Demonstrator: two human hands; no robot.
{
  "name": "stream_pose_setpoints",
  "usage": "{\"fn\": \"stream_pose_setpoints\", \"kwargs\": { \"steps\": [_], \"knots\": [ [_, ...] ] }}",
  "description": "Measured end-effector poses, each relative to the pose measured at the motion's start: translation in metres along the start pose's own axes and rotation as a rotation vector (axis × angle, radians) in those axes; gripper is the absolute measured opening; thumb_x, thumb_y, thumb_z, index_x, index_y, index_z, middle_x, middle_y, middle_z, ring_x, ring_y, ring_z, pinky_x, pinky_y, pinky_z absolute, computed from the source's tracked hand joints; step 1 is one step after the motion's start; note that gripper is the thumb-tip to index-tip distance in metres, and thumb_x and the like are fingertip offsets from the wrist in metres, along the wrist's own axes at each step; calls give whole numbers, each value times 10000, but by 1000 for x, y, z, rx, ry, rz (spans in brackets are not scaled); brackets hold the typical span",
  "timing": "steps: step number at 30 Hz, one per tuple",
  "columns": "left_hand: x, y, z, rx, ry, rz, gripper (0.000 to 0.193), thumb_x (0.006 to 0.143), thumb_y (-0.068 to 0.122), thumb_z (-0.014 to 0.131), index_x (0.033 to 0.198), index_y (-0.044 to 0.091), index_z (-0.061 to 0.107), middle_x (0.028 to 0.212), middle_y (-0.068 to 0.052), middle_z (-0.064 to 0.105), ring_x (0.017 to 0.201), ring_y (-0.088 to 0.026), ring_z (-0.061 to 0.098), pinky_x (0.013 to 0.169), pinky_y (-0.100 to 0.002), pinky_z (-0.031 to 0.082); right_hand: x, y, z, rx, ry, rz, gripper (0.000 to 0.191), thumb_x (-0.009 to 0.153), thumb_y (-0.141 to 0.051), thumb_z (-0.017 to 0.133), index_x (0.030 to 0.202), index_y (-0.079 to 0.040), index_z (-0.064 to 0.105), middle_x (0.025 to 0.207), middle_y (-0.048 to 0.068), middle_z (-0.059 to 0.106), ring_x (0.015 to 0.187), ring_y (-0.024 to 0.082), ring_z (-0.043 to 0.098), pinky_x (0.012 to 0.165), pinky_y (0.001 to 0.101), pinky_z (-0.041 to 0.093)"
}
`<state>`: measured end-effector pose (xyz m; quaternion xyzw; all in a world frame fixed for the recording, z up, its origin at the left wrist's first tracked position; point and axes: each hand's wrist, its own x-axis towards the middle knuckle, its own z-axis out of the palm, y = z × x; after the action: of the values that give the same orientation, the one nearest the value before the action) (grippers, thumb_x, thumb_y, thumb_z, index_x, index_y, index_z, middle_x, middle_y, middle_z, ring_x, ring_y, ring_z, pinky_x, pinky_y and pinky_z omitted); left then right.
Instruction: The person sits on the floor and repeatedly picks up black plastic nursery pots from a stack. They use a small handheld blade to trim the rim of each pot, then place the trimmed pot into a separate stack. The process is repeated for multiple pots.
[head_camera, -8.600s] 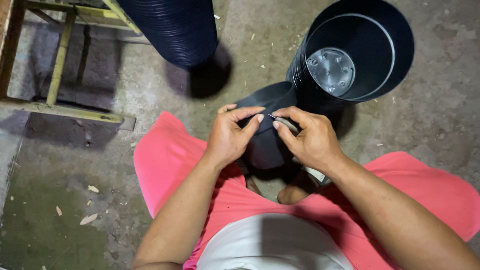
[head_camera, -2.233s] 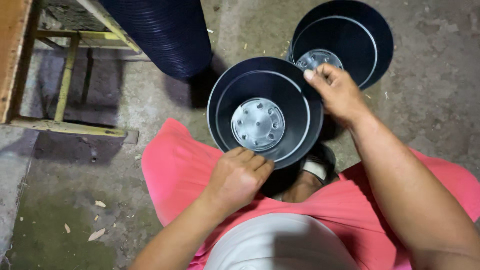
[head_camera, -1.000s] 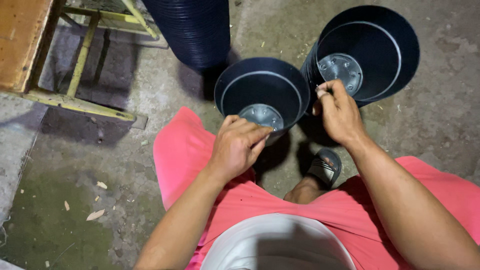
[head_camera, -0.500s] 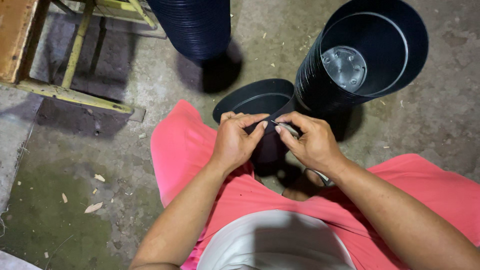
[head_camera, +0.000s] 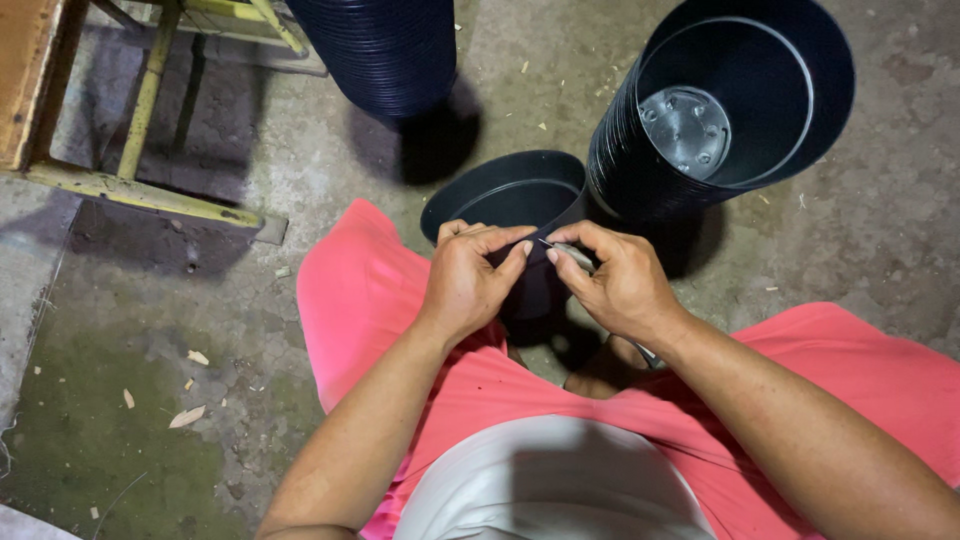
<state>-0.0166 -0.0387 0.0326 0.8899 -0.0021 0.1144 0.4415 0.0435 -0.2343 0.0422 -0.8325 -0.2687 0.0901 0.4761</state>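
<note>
my L hand (head_camera: 470, 285) + R hand (head_camera: 615, 285) both pinch black pot (head_camera: 515, 200) rim, frame centre | nested pot stack (head_camera: 720, 110) upper right (touching)

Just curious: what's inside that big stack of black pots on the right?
Inside the stack only the top pot's grey base with small holes shows; nothing else lies in it. The pots nested beneath are covered.

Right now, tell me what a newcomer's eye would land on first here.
Both hands meet at centre: the left hand and right hand pinch the rim of a single black plastic pot above bright pink trousers. A tilted stack of nested black pots lies upper right; another stack stands at top.
</note>
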Motion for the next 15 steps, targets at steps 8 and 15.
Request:
{"fn": "stream_pose_setpoints", "kwargs": {
  "steps": [8,15],
  "knots": [
    [-2,2,4,32,43,101,194,869,139,758,1052,89,801,732,-50,695,699,-203,614,885,-360,397,-4,7,4,-68,18,-73,175,910,-166,729,1033,-48,691,807,158,717,635,295,690,576,386,522],
    [-5,-2,16,105,-38,174,200,865,98,741,1053,48,787,774,-60,707,725,-228,642,841,-370,406,-2,19,23,-197,2,-18,200,910,-193,703,1015,-36,638,788,210,708,738,425,699,649,507,540]
  ]
}}
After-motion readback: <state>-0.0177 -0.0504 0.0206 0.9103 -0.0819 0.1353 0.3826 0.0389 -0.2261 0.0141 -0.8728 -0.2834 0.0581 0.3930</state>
